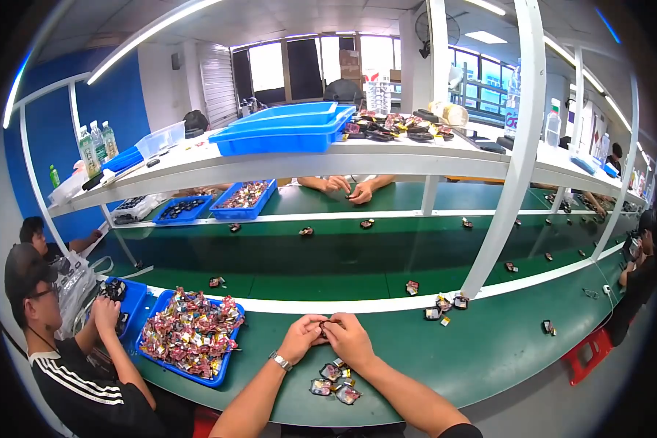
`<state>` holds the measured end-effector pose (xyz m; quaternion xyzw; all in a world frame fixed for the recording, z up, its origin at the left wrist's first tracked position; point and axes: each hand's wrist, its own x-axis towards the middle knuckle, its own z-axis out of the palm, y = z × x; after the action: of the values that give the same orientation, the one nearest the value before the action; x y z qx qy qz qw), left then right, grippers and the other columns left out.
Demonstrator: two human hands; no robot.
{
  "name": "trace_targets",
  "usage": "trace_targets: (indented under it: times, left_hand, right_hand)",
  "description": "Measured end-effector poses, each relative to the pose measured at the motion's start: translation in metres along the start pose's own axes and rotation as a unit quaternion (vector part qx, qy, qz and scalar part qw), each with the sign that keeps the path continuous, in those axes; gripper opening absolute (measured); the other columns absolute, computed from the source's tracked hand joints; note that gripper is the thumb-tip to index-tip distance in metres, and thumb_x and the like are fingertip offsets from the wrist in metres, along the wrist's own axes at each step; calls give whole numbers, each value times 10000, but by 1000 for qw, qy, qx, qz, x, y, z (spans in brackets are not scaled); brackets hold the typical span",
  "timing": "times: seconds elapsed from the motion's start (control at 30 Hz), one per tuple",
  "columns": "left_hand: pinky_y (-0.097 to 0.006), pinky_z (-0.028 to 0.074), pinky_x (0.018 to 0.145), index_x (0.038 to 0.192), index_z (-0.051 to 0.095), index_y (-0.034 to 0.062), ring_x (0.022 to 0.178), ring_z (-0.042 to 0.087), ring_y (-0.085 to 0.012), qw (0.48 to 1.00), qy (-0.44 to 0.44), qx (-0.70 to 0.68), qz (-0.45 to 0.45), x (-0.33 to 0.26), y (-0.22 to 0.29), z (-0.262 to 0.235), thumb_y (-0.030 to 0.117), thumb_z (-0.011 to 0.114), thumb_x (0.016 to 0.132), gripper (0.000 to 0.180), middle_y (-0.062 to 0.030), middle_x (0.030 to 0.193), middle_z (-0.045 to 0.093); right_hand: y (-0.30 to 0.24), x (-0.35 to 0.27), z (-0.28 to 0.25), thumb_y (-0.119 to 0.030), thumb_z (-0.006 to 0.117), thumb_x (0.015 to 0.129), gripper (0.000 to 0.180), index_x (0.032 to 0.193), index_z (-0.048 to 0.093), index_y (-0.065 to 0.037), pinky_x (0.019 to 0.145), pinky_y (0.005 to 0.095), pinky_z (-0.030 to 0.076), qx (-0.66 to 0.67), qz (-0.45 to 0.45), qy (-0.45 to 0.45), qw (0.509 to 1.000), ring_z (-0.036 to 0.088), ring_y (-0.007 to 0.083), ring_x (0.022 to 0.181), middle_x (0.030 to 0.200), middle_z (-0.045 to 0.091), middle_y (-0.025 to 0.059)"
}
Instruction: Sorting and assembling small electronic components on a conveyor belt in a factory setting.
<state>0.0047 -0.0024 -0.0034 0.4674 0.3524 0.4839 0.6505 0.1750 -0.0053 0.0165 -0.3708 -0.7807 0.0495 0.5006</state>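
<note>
My left hand (301, 342), with a metal-band watch at the wrist, and my right hand (350, 342) meet over the green work surface (285, 398). Between the closed fingertips of both is a small black piece (324, 325), mostly hidden, its kind not clear. Just below, between my forearms, lie several small black-edged parts (347, 394) with pinkish-red and yellow bits. Left of my left hand is a blue tray (221, 378) heaped with similar reddish parts (190, 332).
A co-worker (73, 365) at the left handles black pieces over another blue tray (133, 306). Similar parts ride on the dark green belt (306, 255) ahead. A white post (515, 160) stands front right, below a loaded white shelf (387, 157). Another person's hands (350, 190) work opposite.
</note>
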Motion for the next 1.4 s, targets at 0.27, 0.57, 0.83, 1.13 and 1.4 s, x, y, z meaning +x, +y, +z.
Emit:
trace_targets:
  times: [0.27, 0.57, 0.83, 1.13, 1.4]
  left_hand:
    - [-368, 534, 925, 1278, 475, 39, 1088, 614, -206, 999, 17, 25, -19, 1, -3, -2, 45, 499, 967, 312, -134, 1209, 608]
    - [-450, 506, 980, 1317, 407, 9, 1215, 540, -323, 996, 42, -31, 76, 13, 2, 4, 18, 485, 956, 369, -200, 1377, 479]
    - [-389, 538, 923, 1264, 465, -37, 1101, 610, -268, 998, 47, 5, 51, 4, 2, -9, 20, 500, 943, 328, -200, 1245, 579]
    - [-278, 527, 764, 1163, 599, -30, 863, 636, -142, 987, -34, 158, 26, 8, 4, 1, 76, 516, 953, 250, -126, 1068, 683]
    - [-253, 522, 716, 1267, 554, -29, 777, 605, -98, 979, -101, 174, -36, 3, 9, -5, 154, 497, 997, 332, -39, 947, 650]
  right_hand:
    - [14, 7, 4, -48, 717, 775, 105, 875, 686, -36, 720, 322, 545, 83, 34, -8, 996, 650, 241, 846, 956, 653, 90]
    - [137, 74, 28, -87, 756, 740, 126, 828, 688, -27, 686, 330, 529, 47, 335, 79, 938, 669, 225, 699, 809, 684, 123]
    - [90, 35, -38, -138, 726, 706, 335, 1018, 653, -41, 837, 375, 503, 75, 196, -214, 954, 615, 298, 924, 1019, 621, 151]
    - [13, -15, -87, -113, 761, 749, 554, 1258, 549, -62, 952, 383, 465, 110, 158, -377, 906, 548, 290, 1083, 1135, 604, 121]
    - [3, 24, -61, -49, 716, 767, 509, 1249, 555, -84, 951, 379, 472, 64, 44, -310, 948, 541, 295, 1096, 1161, 599, 106]
